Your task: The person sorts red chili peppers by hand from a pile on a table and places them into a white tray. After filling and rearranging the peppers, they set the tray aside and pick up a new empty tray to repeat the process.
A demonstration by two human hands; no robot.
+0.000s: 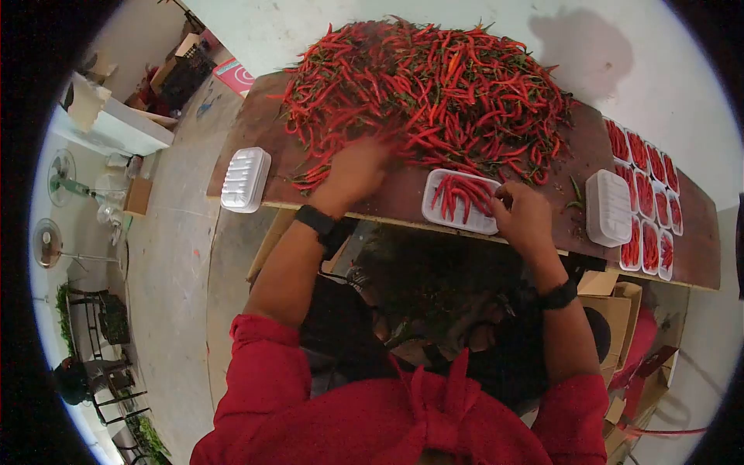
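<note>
A large heap of red chili peppers [434, 85] with green stems covers the back of the brown table. My left hand [356, 172], smeared by motion, reaches to the front edge of the heap, and its fingers are blurred among the peppers. At the table's front edge sits a white tray [482, 223] with a small bunch of red chilies [459, 194] lying in it. My right hand [525, 217] is closed at the tray's right rim, thumb and fingers curled around that end.
A stack of white trays [246, 180] stands at the table's left end, another stack [608, 208] to the right. Beyond that, several chili-filled trays [643, 186] lie in rows. A loose green chili [576, 190] lies nearby. Cardboard boxes [620, 310] are below right.
</note>
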